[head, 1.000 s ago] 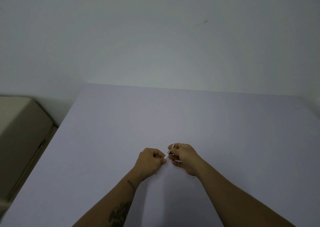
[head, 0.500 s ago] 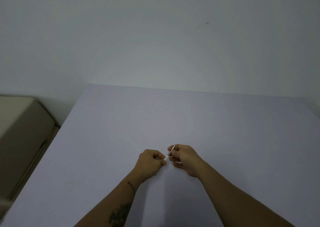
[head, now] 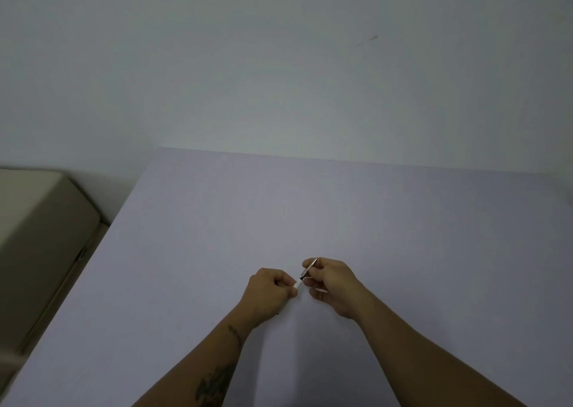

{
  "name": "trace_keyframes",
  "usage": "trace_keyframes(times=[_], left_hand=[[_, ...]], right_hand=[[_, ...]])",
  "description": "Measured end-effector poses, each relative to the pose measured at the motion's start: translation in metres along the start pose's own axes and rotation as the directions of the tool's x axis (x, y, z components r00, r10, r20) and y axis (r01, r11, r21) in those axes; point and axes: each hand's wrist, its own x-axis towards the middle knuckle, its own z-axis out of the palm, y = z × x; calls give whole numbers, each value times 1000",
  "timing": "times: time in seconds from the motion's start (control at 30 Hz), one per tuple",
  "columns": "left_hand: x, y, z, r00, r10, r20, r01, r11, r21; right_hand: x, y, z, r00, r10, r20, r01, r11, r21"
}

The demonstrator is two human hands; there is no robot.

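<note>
Both my hands meet low over the pale lilac table (head: pixel 310 208), just below its middle. My left hand (head: pixel 269 292) is curled round the white body of a thin pen (head: pixel 300 283); most of the body is hidden in the fist, and a dark tip pokes out below the hand. My right hand (head: pixel 333 282) pinches the pen's slim metallic upper part (head: pixel 308 268), which slants up to the right between thumb and forefinger. A short white and black stretch of the pen shows in the gap between the two hands.
A beige upholstered seat or cushion (head: pixel 37 236) stands beside the table's left edge. A plain pale wall (head: pixel 279 65) rises behind the table's far edge.
My hands have drawn slightly apart along the pen, so more of its white and black middle now shows between them. Their place on the table is nearly unchanged.
</note>
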Motion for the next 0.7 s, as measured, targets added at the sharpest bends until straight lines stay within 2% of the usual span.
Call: trace_keyframes(times=[0.27,0.37,0.43,0.5,0.6,0.7], left_hand=[[5,-7,-3,1000,-31,1,31,1000,-4],[7,-10,-4,999,-43,-8,43,999,2],[8,-13,-4,999,-50,-10,50,999,3],[10,-14,-4,998,-54,-14,54,999,8],[14,-15,-3,998,-55,-9,55,998,21],[17,-15,-3,998,-63,-6,63,997,36]], right_hand=[[12,-30,-9,995,-35,-93,51,984,172],[19,-40,-19,986,-50,-159,78,982,173],[25,-38,-27,973,-79,-218,94,994,61],[34,-29,-32,959,-145,-246,108,982,-156],[46,-12,-35,941,-232,-247,65,839,-540],[53,0,-31,939,-254,-231,18,709,-705]])
